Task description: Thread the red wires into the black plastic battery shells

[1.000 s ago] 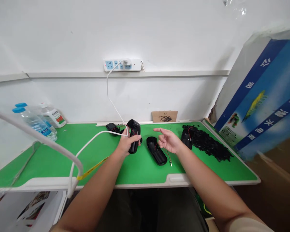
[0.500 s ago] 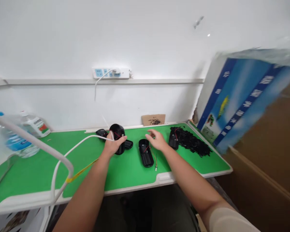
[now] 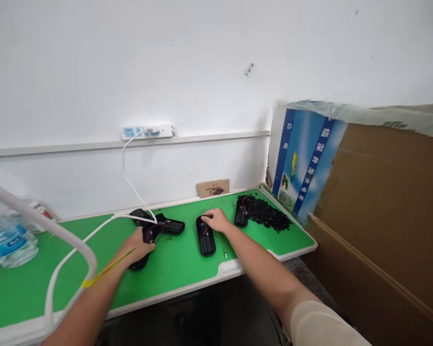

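Note:
My left hand [image 3: 139, 245] is closed on a black housing with red wires [image 3: 141, 262], low over the green table at the left. Two more black housings lie just behind it, one of them [image 3: 175, 227] pointing right. My right hand [image 3: 215, 221] grips the top end of another black housing [image 3: 207, 242], whose thin cable with a white plug lies on its right. Farther right stands a black housing with a red wire [image 3: 241, 214], beside a pile of small black parts [image 3: 269, 214].
A white cable [image 3: 124, 163] runs from the power strip [image 3: 146, 131] down to the table [image 3: 180, 274]; a thick white tube [image 3: 39, 218] crosses the left foreground. Water bottles [image 3: 12, 245] stand left. Cardboard boxes [image 3: 382, 192] border the right side. A cardboard scrap [image 3: 212, 188] leans on the wall.
My left hand has brought its black housing left and nearer the front edge. My right hand, open before, has taken hold of the middle housing. The view has shifted right.

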{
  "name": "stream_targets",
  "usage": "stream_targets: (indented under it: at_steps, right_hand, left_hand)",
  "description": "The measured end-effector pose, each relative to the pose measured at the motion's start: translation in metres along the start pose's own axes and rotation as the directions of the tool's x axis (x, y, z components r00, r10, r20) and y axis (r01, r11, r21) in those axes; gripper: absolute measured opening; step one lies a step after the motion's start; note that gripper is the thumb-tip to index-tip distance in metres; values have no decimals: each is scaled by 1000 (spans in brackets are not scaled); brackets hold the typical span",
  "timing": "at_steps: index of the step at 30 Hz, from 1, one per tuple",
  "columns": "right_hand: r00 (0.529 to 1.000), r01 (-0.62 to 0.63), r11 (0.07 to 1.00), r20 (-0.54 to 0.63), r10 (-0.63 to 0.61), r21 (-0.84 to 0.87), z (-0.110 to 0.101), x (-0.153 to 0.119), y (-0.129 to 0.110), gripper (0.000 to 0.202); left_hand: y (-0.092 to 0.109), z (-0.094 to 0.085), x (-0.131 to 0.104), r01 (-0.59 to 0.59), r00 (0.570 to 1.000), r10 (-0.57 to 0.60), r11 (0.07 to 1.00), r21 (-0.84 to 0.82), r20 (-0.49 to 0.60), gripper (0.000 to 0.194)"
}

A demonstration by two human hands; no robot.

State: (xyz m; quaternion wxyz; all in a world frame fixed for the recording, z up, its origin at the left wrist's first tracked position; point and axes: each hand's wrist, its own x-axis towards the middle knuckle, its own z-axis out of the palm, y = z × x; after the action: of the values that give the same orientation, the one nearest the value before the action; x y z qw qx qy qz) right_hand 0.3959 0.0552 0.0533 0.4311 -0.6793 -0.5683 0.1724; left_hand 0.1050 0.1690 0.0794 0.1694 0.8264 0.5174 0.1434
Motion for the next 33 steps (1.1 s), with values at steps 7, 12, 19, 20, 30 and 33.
stream_targets:
  at_steps: [7, 12, 19, 20, 30, 33]
  right_hand:
    - [992, -73, 992, -96, 83, 102, 1, 3, 5, 29]
    - [985, -62, 989, -151, 83, 134, 2, 2, 1, 30]
    - [964, -37, 985, -253, 79, 168, 1, 1, -4, 36]
    - [962, -29, 984, -262, 75, 174, 0, 1, -6, 37]
    - [967, 145, 980, -229, -112, 134, -9, -15, -53, 35]
    - [994, 83, 979, -84, -68, 188, -18, -23, -48, 41]
  left_hand:
    - [-16, 14, -11, 1, 999, 5, 992, -125, 50, 55]
    - [-5, -3, -21, 108, 994, -107, 984, 143, -9, 78]
    - [41, -18, -72, -21, 843, 48, 998, 57, -536, 50]
    - [51, -12, -78, -108, 828, 59, 993, -55, -557, 41]
    - [137, 48, -50, 230, 926, 300, 26, -973, 227, 67]
    - [141, 57, -44, 246, 924, 316, -64, -967, 214, 72]
